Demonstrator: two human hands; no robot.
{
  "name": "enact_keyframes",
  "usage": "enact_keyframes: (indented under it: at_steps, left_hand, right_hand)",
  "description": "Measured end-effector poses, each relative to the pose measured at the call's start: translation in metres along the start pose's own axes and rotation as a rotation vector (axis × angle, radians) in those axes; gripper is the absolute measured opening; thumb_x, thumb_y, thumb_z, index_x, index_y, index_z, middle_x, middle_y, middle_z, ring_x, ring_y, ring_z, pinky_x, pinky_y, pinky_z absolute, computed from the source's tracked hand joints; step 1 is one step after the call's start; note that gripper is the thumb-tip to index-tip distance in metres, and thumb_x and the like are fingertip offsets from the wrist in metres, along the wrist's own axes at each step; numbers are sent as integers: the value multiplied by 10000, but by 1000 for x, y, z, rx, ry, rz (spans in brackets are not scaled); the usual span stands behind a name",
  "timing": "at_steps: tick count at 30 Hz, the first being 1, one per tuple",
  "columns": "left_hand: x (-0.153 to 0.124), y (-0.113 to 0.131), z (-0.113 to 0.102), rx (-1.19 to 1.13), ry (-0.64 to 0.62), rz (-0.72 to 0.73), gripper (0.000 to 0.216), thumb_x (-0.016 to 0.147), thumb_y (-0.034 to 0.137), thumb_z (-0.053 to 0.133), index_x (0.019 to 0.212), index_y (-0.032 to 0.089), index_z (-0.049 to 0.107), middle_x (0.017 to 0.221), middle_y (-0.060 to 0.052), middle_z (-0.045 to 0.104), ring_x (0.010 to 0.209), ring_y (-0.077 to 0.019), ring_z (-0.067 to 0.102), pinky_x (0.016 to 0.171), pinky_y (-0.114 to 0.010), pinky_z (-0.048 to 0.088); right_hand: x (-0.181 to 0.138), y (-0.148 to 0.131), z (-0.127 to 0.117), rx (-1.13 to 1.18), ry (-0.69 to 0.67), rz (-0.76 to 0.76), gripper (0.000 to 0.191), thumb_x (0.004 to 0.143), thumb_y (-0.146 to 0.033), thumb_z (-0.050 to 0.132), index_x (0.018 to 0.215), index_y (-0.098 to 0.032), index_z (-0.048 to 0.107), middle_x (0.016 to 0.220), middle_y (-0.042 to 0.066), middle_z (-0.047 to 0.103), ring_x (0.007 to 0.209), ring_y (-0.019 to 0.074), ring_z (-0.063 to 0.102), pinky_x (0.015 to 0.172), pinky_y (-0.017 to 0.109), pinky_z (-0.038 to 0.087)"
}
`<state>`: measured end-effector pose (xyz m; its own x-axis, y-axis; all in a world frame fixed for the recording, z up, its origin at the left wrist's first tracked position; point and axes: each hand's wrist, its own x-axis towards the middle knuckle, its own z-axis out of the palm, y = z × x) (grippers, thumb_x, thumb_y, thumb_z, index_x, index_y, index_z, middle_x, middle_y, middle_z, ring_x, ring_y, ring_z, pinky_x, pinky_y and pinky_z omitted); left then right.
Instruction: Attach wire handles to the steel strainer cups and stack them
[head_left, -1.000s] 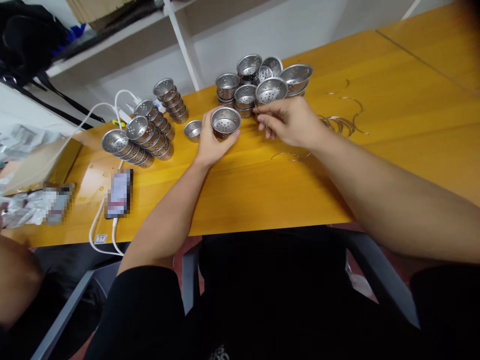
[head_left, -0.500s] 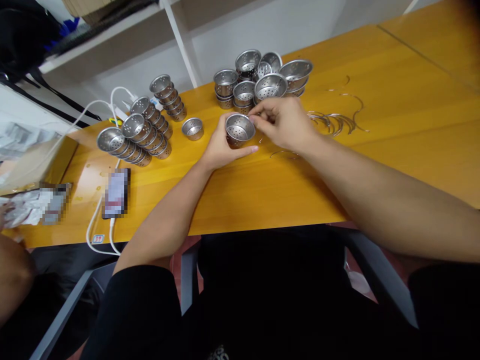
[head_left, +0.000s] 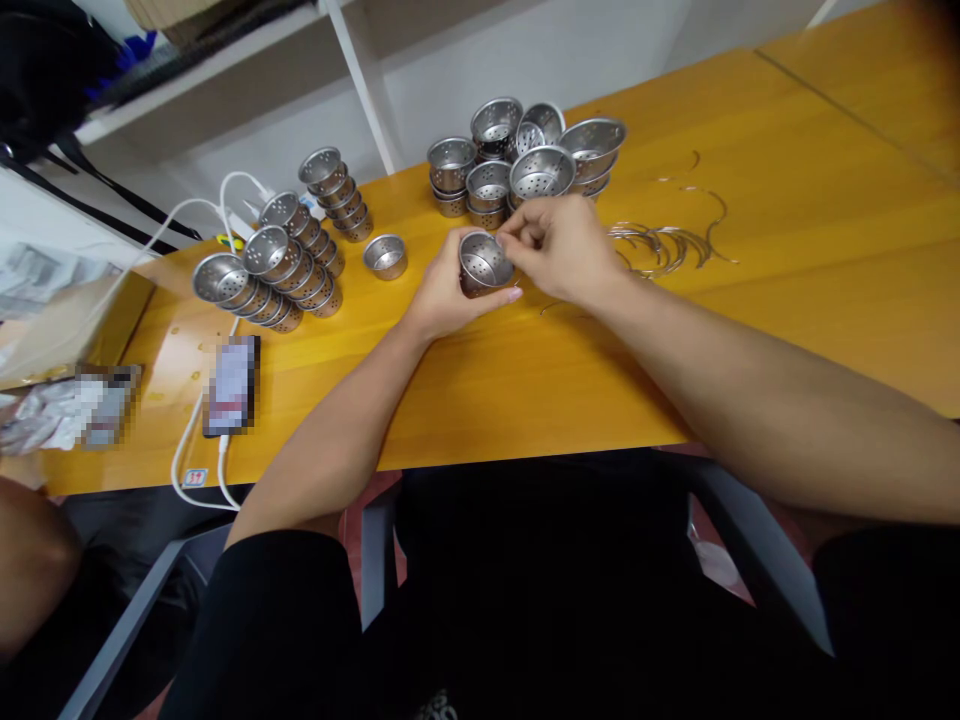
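Observation:
My left hand (head_left: pixel 442 290) is wrapped round a small perforated metal strainer cup (head_left: pixel 486 262), thumb along its near side. The cup is tilted, so its holed inside faces me. At its far right rim, my right hand (head_left: pixel 559 245) pinches thumb and forefinger together; whatever is between the fingertips is too small to make out. A single strainer cup (head_left: pixel 385 257) stands on the table left of my hands. Thin curved metal wires (head_left: pixel 667 248) lie in a loose bunch right of my right hand.
Stacks of strainer cups (head_left: pixel 277 262) stand at the left, and more cups (head_left: pixel 541 174) cluster behind my hands. A phone (head_left: pixel 231 388) with a white cable (head_left: pixel 177 465) lies near the left front edge. Another person's arm (head_left: pixel 34 560) is at far left, by a cardboard box (head_left: pixel 112 318).
The strainer cup in my left hand has shifted slightly right and tilted a little more. My right fingers stay pinched at its rim.

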<state>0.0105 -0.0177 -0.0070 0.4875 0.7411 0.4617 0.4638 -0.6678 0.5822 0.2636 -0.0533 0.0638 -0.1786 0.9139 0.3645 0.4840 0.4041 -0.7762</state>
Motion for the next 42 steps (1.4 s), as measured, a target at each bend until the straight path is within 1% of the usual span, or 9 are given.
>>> enact_keyframes:
  at_steps: [5, 12, 17, 20, 24, 30, 35, 39, 42]
  left_hand:
    - [1, 0, -2, -38, -47, 50, 1294, 919, 973, 1038, 1847, 274, 469, 1772, -222, 720, 1713, -471, 749, 1525, -703, 566]
    - [3, -1, -2, -124, -14, 94, 1109, 1011, 1047, 881, 1734, 267, 568, 1619, -172, 811, 1524, -401, 855, 1455, -682, 639]
    - [3, -16, -5, -198, 2, 65, 950, 1113, 1038, 749, 1676, 282, 629, 1536, -128, 820, 1537, -384, 844, 1462, -706, 638]
    - [4, -25, -4, -225, -31, 88, 989, 1082, 1068, 762, 1685, 296, 626, 1559, -120, 807, 1515, -374, 857, 1437, -706, 662]
    - [5, -28, 0, -209, -58, 113, 1100, 1030, 1064, 842, 1743, 276, 559, 1659, -164, 766, 1580, -395, 822, 1461, -704, 637]
    - [6, -24, 3, -168, -34, 107, 1076, 1057, 1041, 831, 1753, 277, 529, 1680, -181, 762, 1602, -399, 811, 1466, -696, 631]
    - [6, -22, 3, -172, -20, 102, 1038, 1058, 1029, 839, 1717, 273, 572, 1636, -182, 780, 1549, -395, 837, 1446, -685, 650]
    - [6, -23, 2, -146, -34, 92, 1024, 1083, 995, 829, 1737, 252, 566, 1641, -198, 768, 1621, -432, 788, 1504, -740, 585]
    - [6, -22, 1, -140, -37, 107, 1036, 1080, 1010, 823, 1730, 246, 561, 1643, -203, 775, 1596, -425, 802, 1480, -742, 609]
  right_hand:
    - [2, 3, 6, 115, 0, -5, 465, 1066, -801, 941, 1047, -374, 758, 707, 2, 594, 723, 279, 551, 740, 528, 548]
    - [3, 3, 4, 250, -38, -67, 560, 1014, -917, 959, 1005, -392, 764, 674, 1, 570, 749, 304, 621, 726, 537, 610]
    - [1, -7, -14, 381, -235, -120, 770, 894, -1121, 955, 1025, -371, 835, 755, 15, 713, 744, 282, 676, 690, 489, 636]
    - [1, -8, -19, 438, -322, -128, 798, 780, -1097, 1069, 998, -367, 834, 757, -7, 733, 685, 247, 665, 640, 445, 628]
    - [3, -4, -15, 483, -291, -105, 795, 756, -1068, 1109, 919, -356, 795, 710, -15, 709, 637, 229, 633, 598, 419, 589]
    - [5, -3, -9, 486, -249, -80, 830, 716, -1067, 1125, 874, -347, 743, 640, -28, 645, 558, 207, 540, 544, 416, 463]
    - [3, -1, -8, 477, -255, -60, 769, 790, -1049, 1108, 927, -382, 750, 674, -23, 683, 677, 232, 554, 626, 464, 522]
    - [3, -1, -8, 464, -260, -62, 784, 756, -1063, 1113, 898, -370, 776, 691, -10, 689, 650, 225, 524, 614, 473, 473]
    - [4, -1, -7, 455, -260, -59, 768, 766, -1037, 1126, 895, -366, 777, 710, -7, 691, 655, 232, 549, 622, 475, 496]
